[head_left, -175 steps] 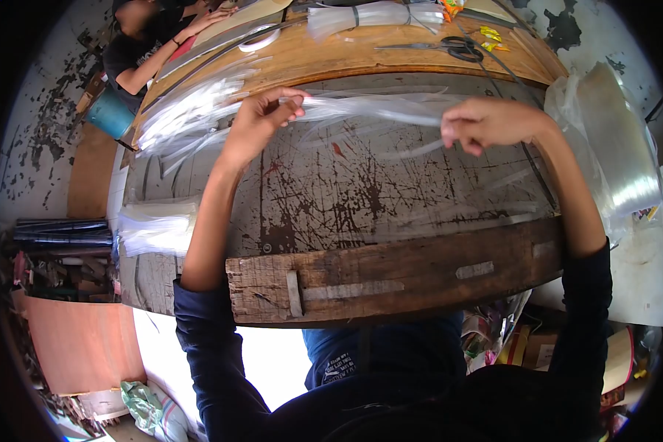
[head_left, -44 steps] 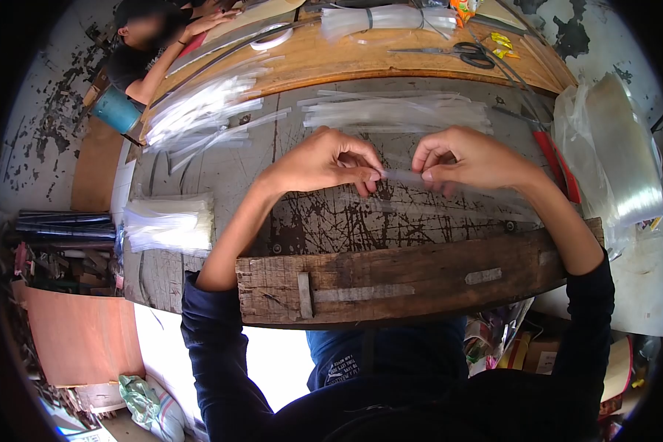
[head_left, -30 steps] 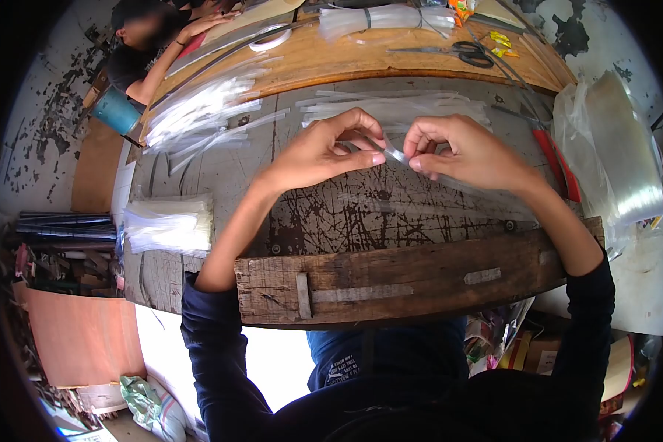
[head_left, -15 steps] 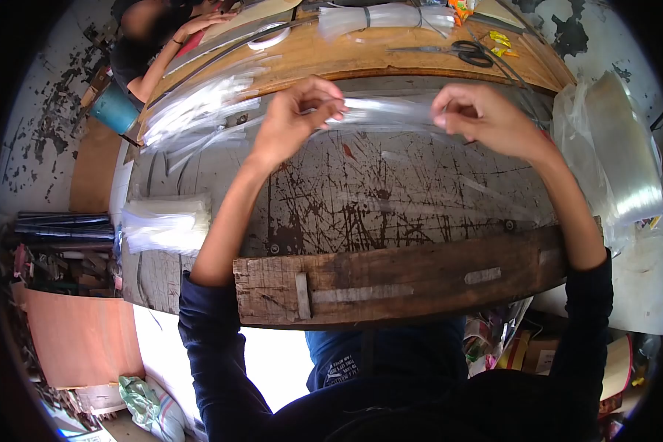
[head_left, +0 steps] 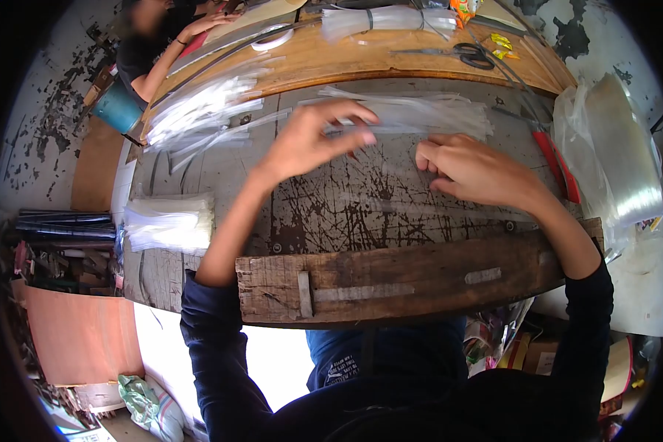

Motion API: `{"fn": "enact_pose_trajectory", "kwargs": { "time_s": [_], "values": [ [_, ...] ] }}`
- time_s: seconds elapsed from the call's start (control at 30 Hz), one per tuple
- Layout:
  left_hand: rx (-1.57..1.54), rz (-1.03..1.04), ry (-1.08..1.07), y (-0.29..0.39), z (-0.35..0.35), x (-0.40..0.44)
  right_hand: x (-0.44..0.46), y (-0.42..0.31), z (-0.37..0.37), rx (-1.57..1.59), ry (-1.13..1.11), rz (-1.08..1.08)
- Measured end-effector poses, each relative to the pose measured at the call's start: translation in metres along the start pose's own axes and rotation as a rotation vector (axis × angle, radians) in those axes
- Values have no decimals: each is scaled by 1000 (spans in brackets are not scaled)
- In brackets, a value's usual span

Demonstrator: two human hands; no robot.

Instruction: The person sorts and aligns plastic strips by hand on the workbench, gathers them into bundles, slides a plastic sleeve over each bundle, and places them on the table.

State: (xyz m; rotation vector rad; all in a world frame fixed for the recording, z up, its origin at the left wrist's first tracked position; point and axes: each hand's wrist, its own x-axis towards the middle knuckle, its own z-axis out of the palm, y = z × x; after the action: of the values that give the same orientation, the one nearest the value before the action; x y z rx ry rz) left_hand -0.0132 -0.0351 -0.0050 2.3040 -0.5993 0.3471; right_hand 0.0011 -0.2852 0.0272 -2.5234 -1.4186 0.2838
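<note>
Worktop: scarred grey surface (head_left: 331,210) with dark scratches, bearing clear strips in several groups.
Far board: a wooden board (head_left: 346,65) beyond the worktop's far edge.
Plank: dark, worn wood (head_left: 387,269) along the near edge, pale tape patches on top.
Clear bag: crumpled plastic (head_left: 576,121) at the right, with a curved clear sheet (head_left: 630,158) against or inside it; which, I cannot tell.
Sack: pale bag (head_left: 166,412) low at the left, green plastic (head_left: 138,398) beside it.
Blue container: pail-like vessel (head_left: 118,109) past the left edge; contents cannot be made out.
Middle strips: clear strips (head_left: 435,112) lying lengthwise on the worktop's far part, just beyond both hands.
Fanned strips: a brighter, looser spread (head_left: 202,103) at the far left.
Bound bundle: clear strips (head_left: 394,22) tied with dark bands, on the board.
Left hand: blurred hand (head_left: 318,138), thumb and fingers spread apart, nothing seen gripped; it hangs in front of the middle strips' left end.
Right hand: back up (head_left: 470,168), fingers curled inward; whether it holds a strip, I cannot tell.
Stacked strips: neat pile (head_left: 168,223) at the left, clear of both hands.
Red-handled tool: at the right (head_left: 556,166), beside the right forearm.
Scissors: dark-handled (head_left: 471,56), lying on the board.
Tape roll: white ring (head_left: 272,40), left of the scissors.
</note>
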Motion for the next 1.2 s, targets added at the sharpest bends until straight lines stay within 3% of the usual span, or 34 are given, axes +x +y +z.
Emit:
{"fn": "enact_pose_trajectory", "kwargs": {
  "time_s": [0.07, 0.13, 0.23, 0.43, 0.5, 0.57, 0.7, 0.77, 0.93, 1.0, 1.07, 1.1, 1.13, 1.17, 1.2],
  "values": [
    [-180, 95, -331, 9, 10, -1, 2, -4, -5, 126, -85, 65],
    [-108, 145, -363, 14, 12, -1, 2, -3, -2, 125, -40, 43],
    [-312, 60, -443, 14, 12, 1, 1, -3, 5, 153, 18, 42],
    [-258, 88, -417, 18, 13, 0, 3, -9, 7, 181, 37, 47],
    [-254, 3, -414, 20, 12, 0, 6, -8, 12, 177, 61, 38],
    [-221, 49, -367, 13, 13, -1, 10, -5, 18, 167, 250, -35],
    [-192, 21, -192, 7, 5, 2, 15, 0, 0, 384, 46, 162],
    [-195, -1, -152, 7, -1, 3, 15, 21, -4, 310, 217, -40],
    [-206, -143, 5, -7, -8, 3, 20, 44, -15, 207, 226, 136],
    [-183, -150, 59, -5, -7, 3, 28, 52, 2, 101, 548, -70],
    [109, -96, 232, 3, -8, 4, 25, 48, 3, -71, 619, -93],
    [111, -96, 230, 6, -9, 3, 22, 39, 0, -245, 683, -117],
    [51, -30, 65, 9, -11, 3, 18, 28, -10, -244, 684, -119],
    [-10, 34, -100, 11, -11, 3, 11, 14, -23, -46, 237, -50],
    [-8, 31, -99, 12, -8, 2, 5, 2, -28, 148, -211, 19]
  ]
}}
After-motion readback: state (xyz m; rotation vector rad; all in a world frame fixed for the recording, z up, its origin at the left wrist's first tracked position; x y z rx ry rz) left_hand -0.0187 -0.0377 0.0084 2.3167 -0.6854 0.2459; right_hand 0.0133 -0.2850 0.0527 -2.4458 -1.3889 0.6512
